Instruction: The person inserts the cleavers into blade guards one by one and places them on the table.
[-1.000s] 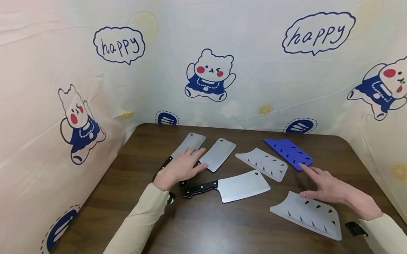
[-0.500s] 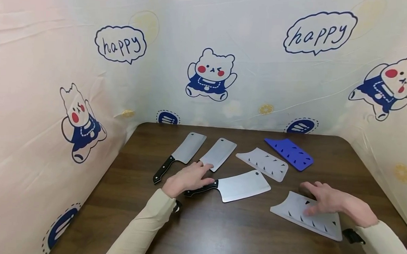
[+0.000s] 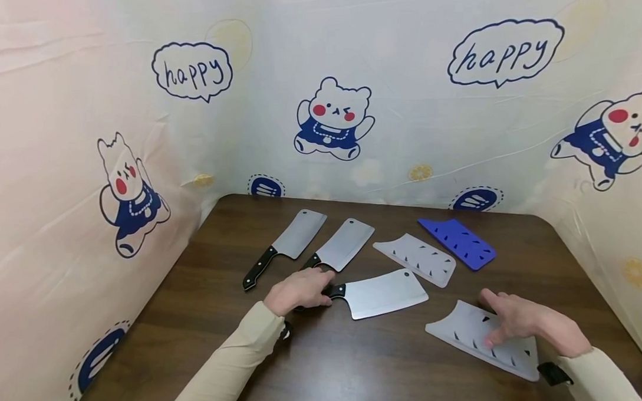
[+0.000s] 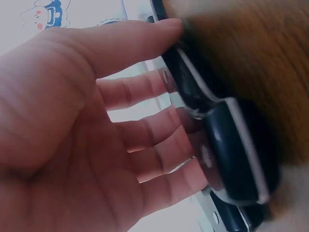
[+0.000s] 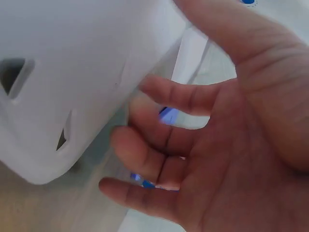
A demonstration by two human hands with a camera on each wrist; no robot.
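Observation:
In the head view my left hand (image 3: pixel 303 289) is at the black handle of the nearest cleaver (image 3: pixel 385 295), whose broad blade lies flat on the table. The left wrist view has the thumb on one side of that handle (image 4: pixel 236 150) and the fingers bent along its other side. My right hand (image 3: pixel 524 321) holds the near white blade guard (image 3: pixel 462 324), a slotted plastic sheath, with the thumb over its face and the fingers at its far edge. In the right wrist view the fingertips bend toward the edge of this guard (image 5: pixel 87 77).
Behind the left hand lie two more cleavers, a left one (image 3: pixel 300 232) and a middle one (image 3: pixel 346 244). A second white guard (image 3: pixel 417 258) and a blue guard (image 3: pixel 457 243) lie farther back. A printed curtain (image 3: pixel 239 121) borders the brown table (image 3: pixel 315 365).
My left hand has come down and right from above the cleavers onto the near cleaver's handle. My right hand has moved down from near the blue guard onto the near white guard.

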